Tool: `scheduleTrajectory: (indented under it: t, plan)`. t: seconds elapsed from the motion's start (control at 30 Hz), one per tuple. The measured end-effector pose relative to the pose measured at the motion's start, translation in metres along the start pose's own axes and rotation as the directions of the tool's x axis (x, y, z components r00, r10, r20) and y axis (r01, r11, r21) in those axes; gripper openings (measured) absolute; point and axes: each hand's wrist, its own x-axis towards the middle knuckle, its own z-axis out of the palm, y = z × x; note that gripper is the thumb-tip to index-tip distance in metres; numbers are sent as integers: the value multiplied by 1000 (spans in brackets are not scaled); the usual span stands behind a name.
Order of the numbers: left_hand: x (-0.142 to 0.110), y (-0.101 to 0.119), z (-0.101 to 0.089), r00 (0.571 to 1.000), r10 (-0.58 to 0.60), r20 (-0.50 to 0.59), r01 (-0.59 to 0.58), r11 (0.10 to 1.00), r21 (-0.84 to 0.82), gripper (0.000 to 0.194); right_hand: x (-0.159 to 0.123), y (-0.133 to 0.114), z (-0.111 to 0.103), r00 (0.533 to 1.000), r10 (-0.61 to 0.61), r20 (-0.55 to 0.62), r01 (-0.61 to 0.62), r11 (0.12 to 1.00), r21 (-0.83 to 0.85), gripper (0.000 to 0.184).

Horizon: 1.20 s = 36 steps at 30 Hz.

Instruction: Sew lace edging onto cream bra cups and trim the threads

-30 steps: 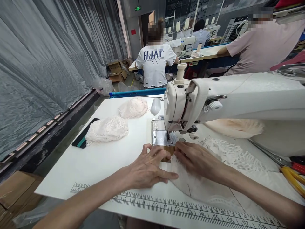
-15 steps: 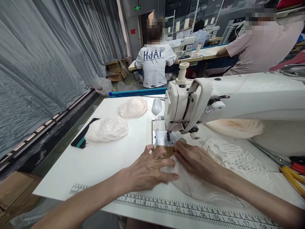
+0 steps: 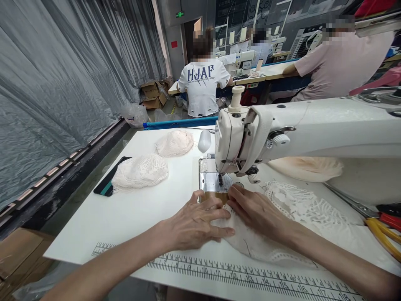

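Spreading wide, the left hand [image 3: 199,221] rests open, touching white fabric [image 3: 255,244] near the front edge of the counter [image 3: 128,215]. The right hand [image 3: 255,209] bends over that fabric beside the needle plate [image 3: 209,182]; whether it grips, I cannot tell. A lace piece [image 3: 140,173] lies by the left edge.

Two hands [image 3: 194,225] [image 3: 261,211], one foreground sewing machine [image 3: 326,125]
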Motion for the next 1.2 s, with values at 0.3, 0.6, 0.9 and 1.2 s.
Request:
scheduleTrajectory:
  t: [0.3,0.6,0.9,1.2]
  plan:
    - [0,-2,1,999,33,-41,-34,999,-36,25,-30,-17,-21,990,-111,-83,112,994,4,21]
    - [9,-21,5,998,-36,-54,37,999,14,24,-14,13,-4,969,-169,-179,111,949,-296,32]
    - [24,-51,9,992,-100,-79,105,992,66,26,13,41,-1,959,-192,-210,118,940,-321,32]
    - [26,-59,14,989,-121,-82,127,988,82,27,16,43,-3,977,-101,-189,56,971,-231,27]
